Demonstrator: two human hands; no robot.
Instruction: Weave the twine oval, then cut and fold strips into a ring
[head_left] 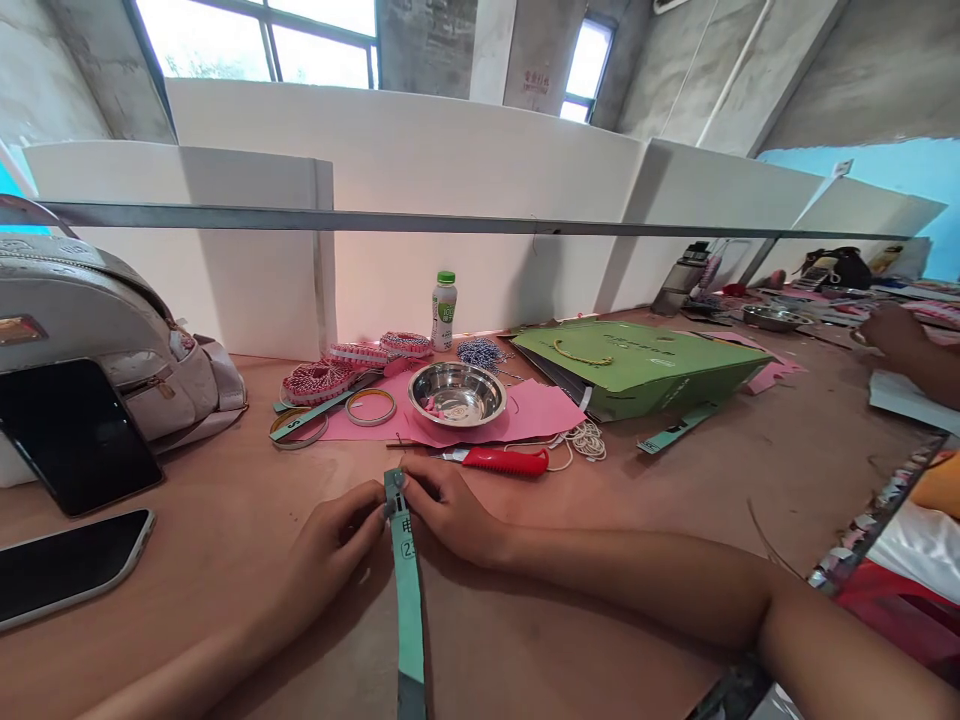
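Observation:
A long green printed strip (407, 610) runs from the table's near edge up to my two hands. My left hand (349, 530) pinches the far end of the strip from the left. From the right, my right hand (448, 508) grips the same end, fingers bent against it. Whatever small piece may sit between the fingertips is too small to make out. Just beyond lies a red-handled knife (506, 461), with a steel bowl (457, 394) behind it on pink paper (531, 410). Small pink bits lie inside the bowl.
Left are two phones (75, 440) and a backpack (75, 290). Behind are red-and-white coils (322, 381), rings (371, 406), a bottle (444, 312) and cord (587, 440). A green bag (645, 360) lies right; another person's hand (896, 335) is farther right.

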